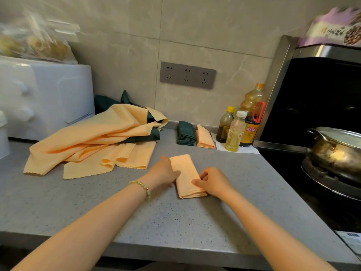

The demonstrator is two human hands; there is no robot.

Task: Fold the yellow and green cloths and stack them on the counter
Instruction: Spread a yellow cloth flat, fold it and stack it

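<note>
A folded yellow cloth [186,176] lies on the desk [175,222], in front of the bottles [234,132] and nearer the person. It is already a narrow, layered strip. The hands are on either side of it: the left hand [163,172] curls its fingers at the long left edge, and the right hand [212,181] pinches the near right corner, thumb on top. They are apart, each holding its own side.

Judging by the strip's shape, folding of this cloth looks finished or all but finished, and the step in hand is squaring it up before it is lifted away.

Just left of the bottles are two neat piles side by side, a yellow stack [205,137] next to the bottles and a green stack [186,133] beyond it. The next move probably calls for lifting the strip with its layers kept together and laying it flat on the yellow stack, edges matched, without knocking the bottles beside it.

Much is left to do. Far to the left of the bottles is a loose heap [93,137] of unfolded yellow cloths with green ones showing under and behind it.
</note>
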